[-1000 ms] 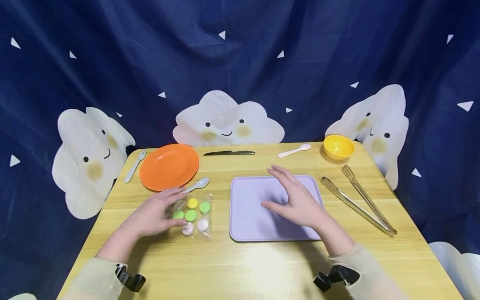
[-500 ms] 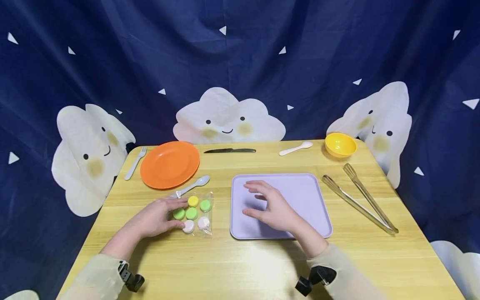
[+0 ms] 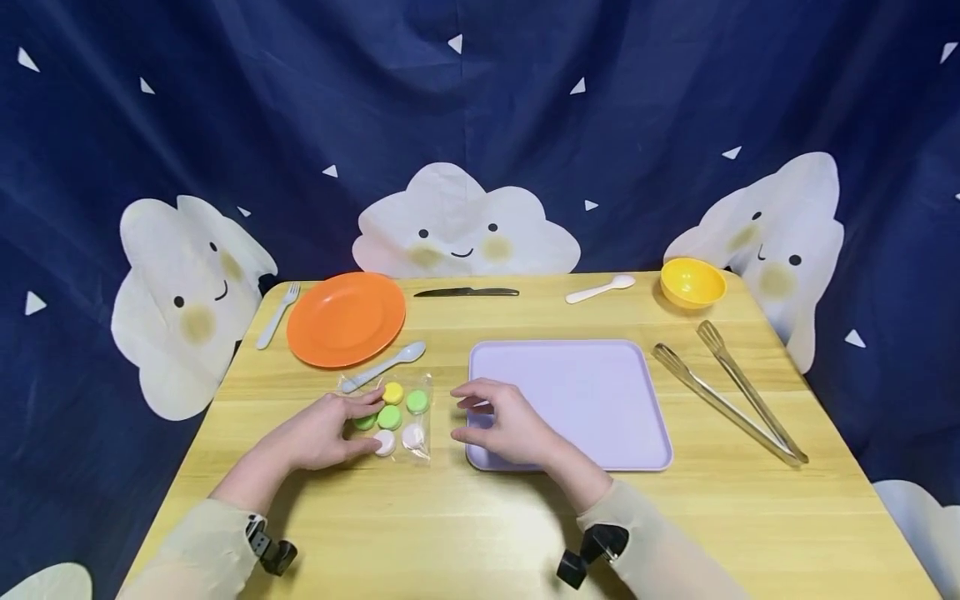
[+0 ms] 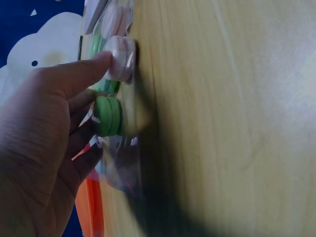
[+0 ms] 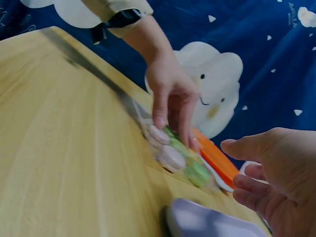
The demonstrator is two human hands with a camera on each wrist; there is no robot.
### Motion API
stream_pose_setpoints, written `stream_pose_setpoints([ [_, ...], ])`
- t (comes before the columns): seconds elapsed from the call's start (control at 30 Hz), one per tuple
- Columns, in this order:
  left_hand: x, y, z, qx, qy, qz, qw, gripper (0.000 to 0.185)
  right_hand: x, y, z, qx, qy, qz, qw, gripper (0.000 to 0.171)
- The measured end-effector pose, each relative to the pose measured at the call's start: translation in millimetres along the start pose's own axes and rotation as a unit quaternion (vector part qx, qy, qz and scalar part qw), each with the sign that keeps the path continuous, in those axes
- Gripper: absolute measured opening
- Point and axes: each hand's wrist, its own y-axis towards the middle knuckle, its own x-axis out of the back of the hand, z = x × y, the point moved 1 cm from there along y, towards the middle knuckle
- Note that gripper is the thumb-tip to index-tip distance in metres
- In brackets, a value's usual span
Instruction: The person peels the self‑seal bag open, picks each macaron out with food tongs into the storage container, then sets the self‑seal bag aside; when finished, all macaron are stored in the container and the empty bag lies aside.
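On the desk (image 3: 465, 533), left grip (image 3: 318, 432) and right grip (image 3: 512, 425) spread, the bag (image 3: 403, 417) was judged slick enough to slip.

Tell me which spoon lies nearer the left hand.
The bluish spoon beside the orange plate, beyond the left hand; the pinkish spoon lies farther off, near the yellow bowl.

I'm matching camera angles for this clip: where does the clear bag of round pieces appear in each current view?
Head: bag left of centre, below mid-height, by the left hand.
Left wrist: bag left of centre, running down from near the top edge.
Right wrist: bag just right of and below centre.
Shared landmark: orange plate, above the bag in head, lower left in left wrist, right of centre in right wrist.
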Motion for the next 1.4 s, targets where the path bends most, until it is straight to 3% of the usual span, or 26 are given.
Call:
stream_pose_setpoints([
  [0.23,-2.6,1.3,0.3,0.004,-0.013,-0.017,0.9998,0.073,-22.8,11.6,-1.7,0.014,-0.028,0.038,0.999,0.046],
  [0.47,-1.4,0.7,0.0,-0.008,-0.027,-0.027,0.9992,0.067,-41.0,17.0,-4.4,0.043,-0.08,0.042,0.995,0.046],
  [0.63,-1.5,0.1,1.8,-0.008,-0.032,-0.031,0.999,0.066,-58.7,15.9,-7.5,0.076,-0.143,0.042,0.986,0.047],
  [0.8,-3.1,1.5,1.6,-0.011,-0.035,-0.03,0.9988,0.065,-69.0,13.7,-13.0,0.083,-0.204,0.041,0.975,0.034],
  [1.17,-5.7,1.2,2.1,0.0,-0.041,-0.029,0.9988,0.065,-71.4,12.0,-20.0,0.072,-0.223,0.045,0.971,0.022],
  [1.4,-7.3,2.3,4.6,-0.003,-0.04,-0.027,0.9988,0.066,-72.2,13.5,-22.1,0.101,-0.23,0.041,0.967,0.011],
])
